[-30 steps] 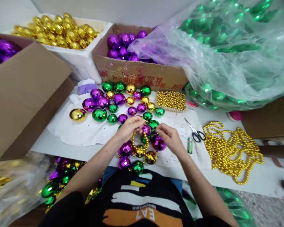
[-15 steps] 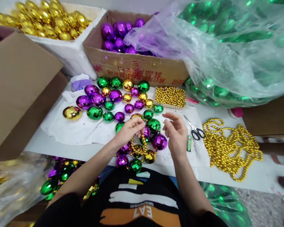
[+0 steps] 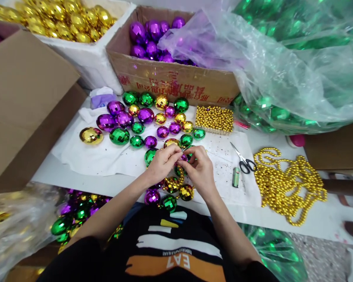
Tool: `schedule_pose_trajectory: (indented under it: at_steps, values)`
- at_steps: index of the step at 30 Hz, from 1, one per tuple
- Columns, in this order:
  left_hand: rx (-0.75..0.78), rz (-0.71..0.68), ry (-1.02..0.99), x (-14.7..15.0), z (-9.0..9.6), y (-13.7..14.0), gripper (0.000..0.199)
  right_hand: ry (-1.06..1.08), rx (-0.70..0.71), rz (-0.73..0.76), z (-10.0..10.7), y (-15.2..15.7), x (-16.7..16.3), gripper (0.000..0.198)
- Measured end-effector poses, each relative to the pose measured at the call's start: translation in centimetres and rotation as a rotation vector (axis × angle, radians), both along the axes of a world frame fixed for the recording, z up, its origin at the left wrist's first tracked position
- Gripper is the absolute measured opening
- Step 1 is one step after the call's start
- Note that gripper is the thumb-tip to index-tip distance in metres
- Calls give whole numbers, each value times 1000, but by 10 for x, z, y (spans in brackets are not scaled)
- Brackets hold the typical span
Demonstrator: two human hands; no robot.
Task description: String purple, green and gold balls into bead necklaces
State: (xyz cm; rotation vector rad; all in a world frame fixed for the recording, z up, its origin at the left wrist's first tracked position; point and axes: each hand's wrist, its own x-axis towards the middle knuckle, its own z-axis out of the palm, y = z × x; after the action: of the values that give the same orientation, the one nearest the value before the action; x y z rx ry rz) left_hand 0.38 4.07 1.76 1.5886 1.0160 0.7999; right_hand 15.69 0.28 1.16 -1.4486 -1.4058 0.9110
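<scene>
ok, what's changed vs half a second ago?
Right hand swung leftward, from open and apart to meet the left hand, fingers curling in; its grip is unclear. The other stayed pinched above the gold bead loop. Scissors and gold bead strands unmoved.

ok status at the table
Left hand pinching gold bead strand; right hand alongside, grip unclear. Faceted balls crowded underneath. Scissors off to the right.

Blk tee (image 3: 153,250) w/ wht/orng bars (image 3: 153,267), EA7 print (image 3: 178,261)

Near head-worn view, forward and down over the fingers (image 3: 173,150).
</scene>
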Motion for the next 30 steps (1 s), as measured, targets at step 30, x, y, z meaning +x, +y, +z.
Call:
schedule_pose_trajectory:
  at_steps: [30]
  values:
    - [-166, 38, -126, -5, 5, 5, 35, -68, 48, 101, -19, -1, -2, 18]
